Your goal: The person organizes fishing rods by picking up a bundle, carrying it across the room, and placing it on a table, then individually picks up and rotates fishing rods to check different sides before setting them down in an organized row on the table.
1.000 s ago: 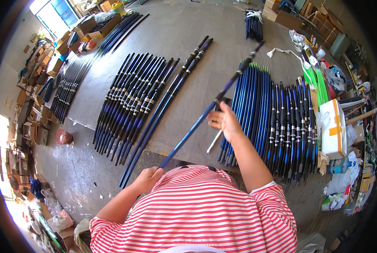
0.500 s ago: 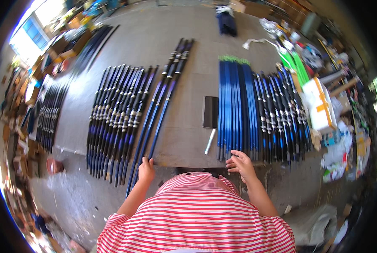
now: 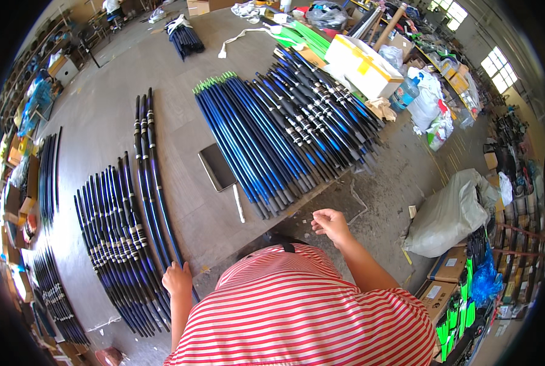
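Note:
Near the table's front edge at left, my left hand [image 3: 178, 279] is closed round the lower part of a blue and black fishing rod [image 3: 161, 198]. This rod is the rightmost of three lying side by side, with dark handles at the far end. To their left lies a row of dark rods [image 3: 111, 244] with silvery rings. My right hand [image 3: 332, 226] hovers off the table edge, fingers curled together and nothing showing in them. Nearest to it is a row of blue rods [image 3: 233, 143] with green tips, beside more black-and-blue rods [image 3: 321, 110].
On the table [image 3: 181, 207] lie a dark flat tablet-like device [image 3: 217, 168] and a white pen-like stick [image 3: 239, 203]. A white box [image 3: 364, 64] stands at the back right. A grey sack [image 3: 452, 213] and cartons [image 3: 446, 265] sit to the right on the floor.
The view has swung to the right, bringing the sack and cartons into sight. My right hand has drawn away from the blue rods, its fingers curling in. My left hand stays on the rod.

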Available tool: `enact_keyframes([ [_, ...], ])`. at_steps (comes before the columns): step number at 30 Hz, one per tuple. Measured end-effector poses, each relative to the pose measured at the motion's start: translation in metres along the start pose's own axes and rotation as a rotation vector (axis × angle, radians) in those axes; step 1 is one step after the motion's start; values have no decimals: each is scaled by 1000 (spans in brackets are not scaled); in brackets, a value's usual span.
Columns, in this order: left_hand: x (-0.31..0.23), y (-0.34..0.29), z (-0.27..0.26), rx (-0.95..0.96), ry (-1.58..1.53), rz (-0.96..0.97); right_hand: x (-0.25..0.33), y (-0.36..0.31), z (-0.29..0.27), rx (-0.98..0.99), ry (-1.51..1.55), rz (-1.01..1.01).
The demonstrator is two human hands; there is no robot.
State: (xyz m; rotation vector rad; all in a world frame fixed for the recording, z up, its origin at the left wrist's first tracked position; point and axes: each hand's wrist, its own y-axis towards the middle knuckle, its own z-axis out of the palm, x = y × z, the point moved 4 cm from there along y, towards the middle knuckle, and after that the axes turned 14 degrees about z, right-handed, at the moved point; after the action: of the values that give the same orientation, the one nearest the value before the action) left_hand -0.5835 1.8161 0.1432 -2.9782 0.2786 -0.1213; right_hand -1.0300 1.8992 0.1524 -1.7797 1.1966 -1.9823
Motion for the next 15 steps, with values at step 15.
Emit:
enact_keyframes([
  [15, -38, -18, -16, -118, -386, 64, 59, 137, -39, -663, -1103, -412],
])
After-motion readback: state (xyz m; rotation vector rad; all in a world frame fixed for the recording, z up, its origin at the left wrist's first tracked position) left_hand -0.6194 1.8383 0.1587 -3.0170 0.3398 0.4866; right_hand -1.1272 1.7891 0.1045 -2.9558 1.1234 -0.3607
